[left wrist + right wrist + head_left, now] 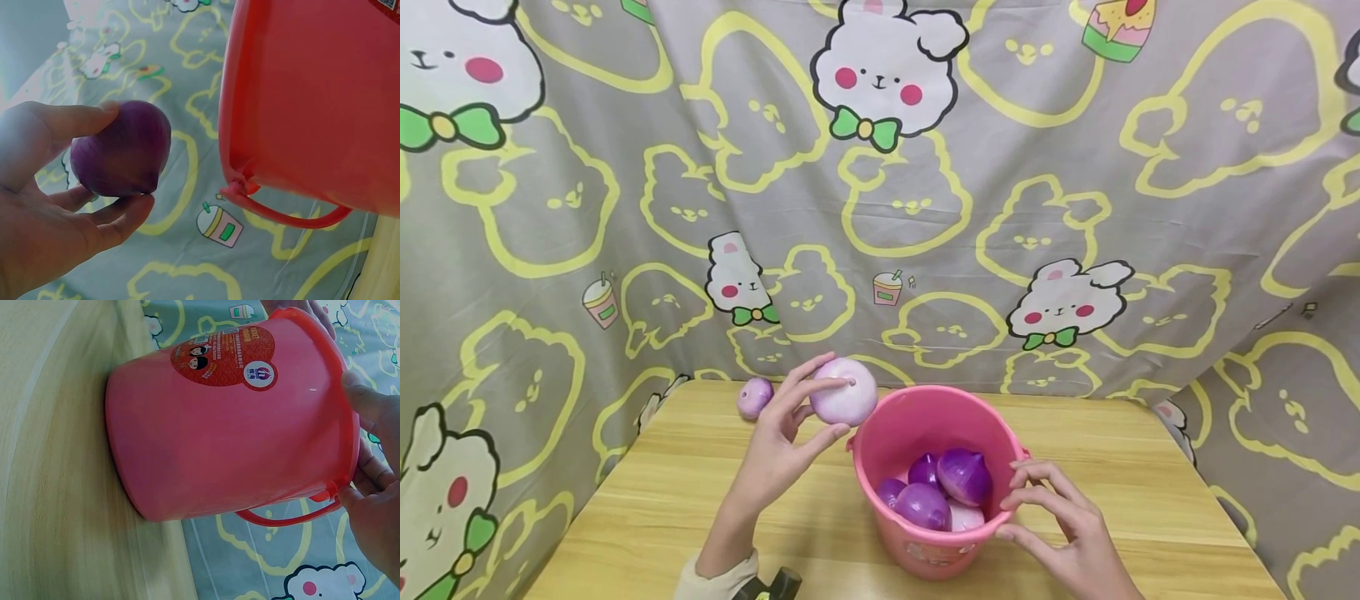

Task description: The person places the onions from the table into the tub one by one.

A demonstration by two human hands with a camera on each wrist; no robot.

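Note:
Beside the bucket's left rim, my left hand (771, 457) holds up a purple onion (844, 404) between thumb and fingers. Its pale end faces the head camera; the left wrist view shows the darker purple side of the onion (122, 150). My right hand (1067, 523) grips the right rim of a pink plastic bucket (895, 533), thumb toward the front and fingers at the rim. Inside the bucket lie several purple onions, one a dark pointed onion (966, 477) and one a rounder onion (922, 507). A pale one is partly hidden under them.
Another onion (755, 397) lies at the back left of the wooden table (662, 500). A patterned curtain (917, 275) hangs behind and at both sides. The bucket's handle (287, 219) hangs down on its far side. A red label (225, 356) is on the bucket.

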